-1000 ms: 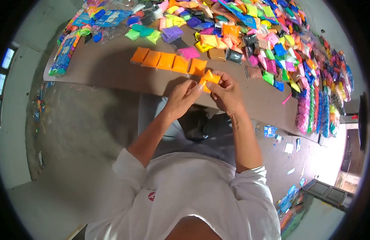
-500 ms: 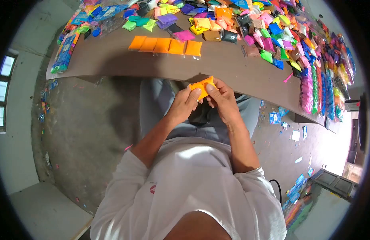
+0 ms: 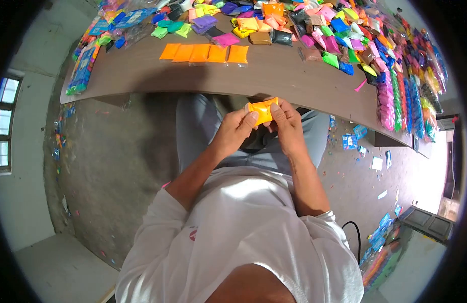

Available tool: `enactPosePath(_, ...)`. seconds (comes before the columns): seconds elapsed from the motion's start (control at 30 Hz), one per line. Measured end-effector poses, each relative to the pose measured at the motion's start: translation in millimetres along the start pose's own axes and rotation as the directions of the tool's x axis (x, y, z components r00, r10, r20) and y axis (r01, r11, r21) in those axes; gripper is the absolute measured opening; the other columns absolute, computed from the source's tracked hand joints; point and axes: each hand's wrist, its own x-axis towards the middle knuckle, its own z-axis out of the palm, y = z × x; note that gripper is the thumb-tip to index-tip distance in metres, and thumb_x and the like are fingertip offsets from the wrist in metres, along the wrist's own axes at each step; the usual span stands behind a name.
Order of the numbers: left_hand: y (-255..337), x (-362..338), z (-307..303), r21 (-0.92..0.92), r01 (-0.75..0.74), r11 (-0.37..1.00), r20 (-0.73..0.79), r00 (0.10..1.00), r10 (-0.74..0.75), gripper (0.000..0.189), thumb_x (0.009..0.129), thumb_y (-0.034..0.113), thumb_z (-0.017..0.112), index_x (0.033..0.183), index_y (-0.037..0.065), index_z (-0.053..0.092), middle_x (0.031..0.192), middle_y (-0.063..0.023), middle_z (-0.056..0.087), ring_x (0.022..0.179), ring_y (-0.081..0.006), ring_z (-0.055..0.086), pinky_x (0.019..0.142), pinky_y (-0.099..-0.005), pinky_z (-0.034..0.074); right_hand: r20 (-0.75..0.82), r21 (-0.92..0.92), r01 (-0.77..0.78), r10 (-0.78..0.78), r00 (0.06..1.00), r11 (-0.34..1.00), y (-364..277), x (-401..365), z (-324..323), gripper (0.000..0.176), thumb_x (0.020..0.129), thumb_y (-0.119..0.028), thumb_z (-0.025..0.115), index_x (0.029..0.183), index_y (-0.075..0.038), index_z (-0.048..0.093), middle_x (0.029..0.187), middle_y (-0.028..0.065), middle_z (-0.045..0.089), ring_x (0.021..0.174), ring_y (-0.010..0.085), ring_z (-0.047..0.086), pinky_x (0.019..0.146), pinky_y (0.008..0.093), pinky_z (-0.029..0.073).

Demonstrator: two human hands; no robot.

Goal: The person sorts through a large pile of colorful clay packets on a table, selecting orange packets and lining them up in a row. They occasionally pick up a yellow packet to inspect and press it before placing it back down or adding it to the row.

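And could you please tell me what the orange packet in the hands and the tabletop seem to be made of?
Orange packet: probably thin, glossy plastic film, since its surface catches highlights and looks puffy and creased; what fills it is unclear. Tabletop: perhaps laminate or coated board, as it looks smooth, plain brown and fairly matte.

Beyond the left end of the table point(image 3: 132, 73), a barred window point(image 3: 2, 123) is set in a pale wall point(image 3: 26, 202). Near the table's right end, blue wrappers point(image 3: 349, 142) and white paper point(image 3: 377, 163) litter the grey floor point(image 3: 107, 161).
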Motion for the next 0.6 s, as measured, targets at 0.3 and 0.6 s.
enactPosePath(0.3, 5.6, 1.5, 1.1, 0.052, 0.001, 0.999, 0.018, 1.000, -0.002, 0.039, 0.098, 0.033, 0.047, 0.106, -0.003, 0.058, 0.077, -0.0065, 0.059, 0.070, -0.0108, 0.051, 0.067, -0.0271, 0.045, 0.067, -0.359, 0.195, -0.183, 0.981, 0.913, -11.9, -11.4, -2.2, 0.039, 0.084, -0.009, 0.067, 0.120, -0.002, 0.052, 0.103, 0.0029, 0.061, 0.085, 0.0086, 0.057, 0.077, 0.0235, 0.046)
enactPosePath(0.6, -6.2, 0.4, 3.6, 0.116, -0.043, 0.992, 0.003, 0.999, 0.043, 0.037, 0.097, 0.031, 0.048, 0.088, -0.004, 0.055, 0.065, -0.0082, 0.048, 0.062, -0.0128, 0.041, 0.058, -0.0310, 0.040, 0.097, -0.650, 0.125, -0.081, 0.992, 0.750, -30.6, -6.4, -18.1, 0.015, 0.077, -0.004, 0.061, 0.090, 0.000, 0.067, 0.069, 0.0068, 0.059, 0.060, 0.0086, 0.053, 0.056, 0.0251, 0.044)
